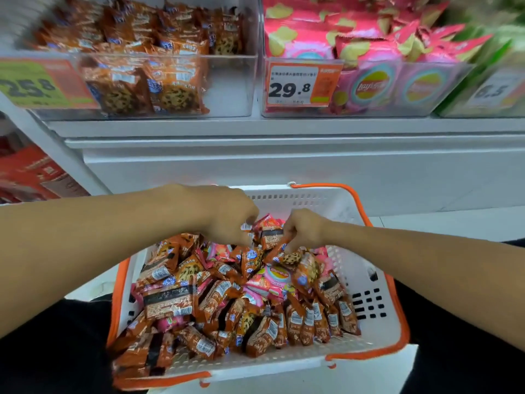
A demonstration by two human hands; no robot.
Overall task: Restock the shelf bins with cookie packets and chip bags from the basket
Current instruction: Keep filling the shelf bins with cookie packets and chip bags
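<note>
Left hand (227,214) down in the far part of the white basket (377,280), fingers curled onto an orange cookie packet (271,237); firmness of that hold hard to tell. Right hand (302,230) just beside, pinching the same packet's other edge. Below and nearer than both grips, a heap of cookie packets with pink chip bags (274,278) mixed in. Above the left hand, the clear cookie bin (227,89), part full; above the right, the chip bin (443,89) of pink bags.

Left grip (227,214) curled; right grip (301,231) pinching; forearms converging.
</note>
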